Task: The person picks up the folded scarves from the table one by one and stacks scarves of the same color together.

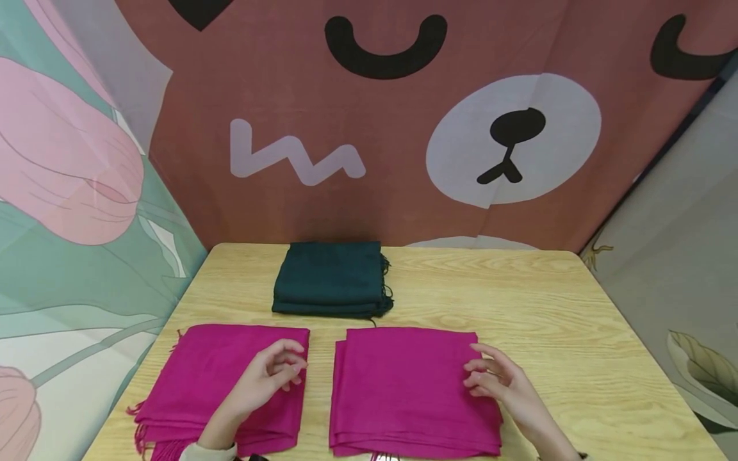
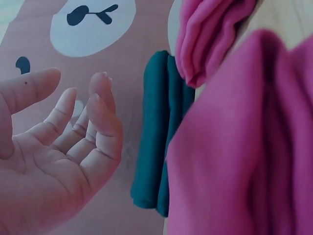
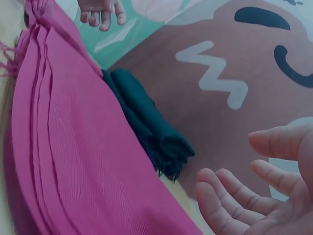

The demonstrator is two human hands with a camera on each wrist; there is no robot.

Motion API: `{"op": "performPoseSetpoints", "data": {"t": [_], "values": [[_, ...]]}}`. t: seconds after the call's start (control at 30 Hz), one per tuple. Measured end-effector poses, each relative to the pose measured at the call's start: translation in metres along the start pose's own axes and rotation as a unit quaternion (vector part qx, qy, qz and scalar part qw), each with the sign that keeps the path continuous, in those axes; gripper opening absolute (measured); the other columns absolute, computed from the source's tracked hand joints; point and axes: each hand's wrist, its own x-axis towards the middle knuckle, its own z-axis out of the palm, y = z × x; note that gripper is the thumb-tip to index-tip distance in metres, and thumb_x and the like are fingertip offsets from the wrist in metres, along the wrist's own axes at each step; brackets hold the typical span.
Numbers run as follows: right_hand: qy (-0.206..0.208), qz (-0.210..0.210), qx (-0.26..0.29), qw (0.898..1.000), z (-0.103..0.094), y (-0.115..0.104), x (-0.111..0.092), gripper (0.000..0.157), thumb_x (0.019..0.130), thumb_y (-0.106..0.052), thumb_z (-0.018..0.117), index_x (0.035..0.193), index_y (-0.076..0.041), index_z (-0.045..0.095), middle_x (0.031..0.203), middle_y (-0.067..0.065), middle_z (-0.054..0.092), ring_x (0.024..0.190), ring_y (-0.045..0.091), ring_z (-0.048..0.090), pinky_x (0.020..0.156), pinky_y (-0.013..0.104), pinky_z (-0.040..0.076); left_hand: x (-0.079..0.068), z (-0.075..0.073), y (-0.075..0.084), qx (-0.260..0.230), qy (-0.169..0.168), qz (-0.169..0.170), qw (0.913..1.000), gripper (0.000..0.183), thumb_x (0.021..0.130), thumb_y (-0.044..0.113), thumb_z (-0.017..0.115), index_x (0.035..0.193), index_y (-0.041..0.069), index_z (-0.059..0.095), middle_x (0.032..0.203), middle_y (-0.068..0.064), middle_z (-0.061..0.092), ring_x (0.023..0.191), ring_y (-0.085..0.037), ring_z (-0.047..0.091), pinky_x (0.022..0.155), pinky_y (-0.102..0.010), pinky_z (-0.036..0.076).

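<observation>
Two folded magenta scarves lie side by side near the table's front. Over the right edge of the left magenta scarf (image 1: 225,358), which has a fringe at its left side, hovers my left hand (image 1: 268,374), fingers loosely bent with nothing in them. My right hand (image 1: 498,384) is over the right edge of the other magenta scarf (image 1: 403,384), its fingers relaxed and apart, holding nothing. Both wrist views show empty palms, the left hand (image 2: 58,147) and the right hand (image 3: 264,191), with gaps between thumb and fingers. Behind the magenta scarves lies a folded dark green scarf (image 1: 328,278).
The wooden table (image 1: 548,320) has rounded back corners. A brown cloth with a bear print (image 1: 392,128) hangs right behind it. Printed flower curtains (image 1: 69,160) hang along the left, and a greyish curtain (image 1: 680,224) hangs at the right.
</observation>
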Motion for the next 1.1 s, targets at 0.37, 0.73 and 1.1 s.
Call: {"op": "performPoseSetpoints", "data": {"t": [0.37, 0.73, 1.1], "values": [[-0.026, -0.002, -0.009, 1.000, 0.020, -0.003, 0.014, 0.044, 0.092, -0.001, 0.049, 0.131, -0.021, 0.041, 0.105, 0.019, 0.057, 0.086, 0.019, 0.063, 0.071, 0.037, 0.052, -0.003, -0.022, -0.002, 0.021, -0.003, 0.049, 0.9985, 0.037, 0.090, 0.005, 0.054, 0.120, -0.011, 0.038, 0.100, -0.034, 0.053, 0.078, -0.034, 0.061, 0.062, -0.039, 0.052], [-0.058, 0.019, 0.002, 0.998, 0.042, -0.009, 0.027, 0.046, 0.092, -0.006, 0.050, 0.135, -0.014, 0.035, 0.110, 0.039, 0.046, 0.090, 0.021, 0.062, 0.073, 0.038, 0.052, -0.010, -0.045, -0.003, 0.049, -0.001, 0.066, 0.9966, 0.041, 0.088, 0.003, 0.056, 0.127, 0.005, 0.042, 0.106, -0.029, 0.052, 0.084, -0.029, 0.062, 0.064, -0.039, 0.052], [-0.054, 0.043, 0.020, 0.997, 0.061, -0.007, 0.039, 0.053, 0.091, -0.007, 0.053, 0.138, -0.006, 0.029, 0.114, 0.037, 0.047, 0.092, 0.025, 0.062, 0.074, 0.038, 0.051, -0.014, -0.052, -0.004, 0.062, 0.014, 0.077, 0.9950, 0.042, 0.089, 0.002, 0.055, 0.128, 0.006, 0.042, 0.105, -0.021, 0.055, 0.085, -0.026, 0.063, 0.064, -0.038, 0.052]]}}
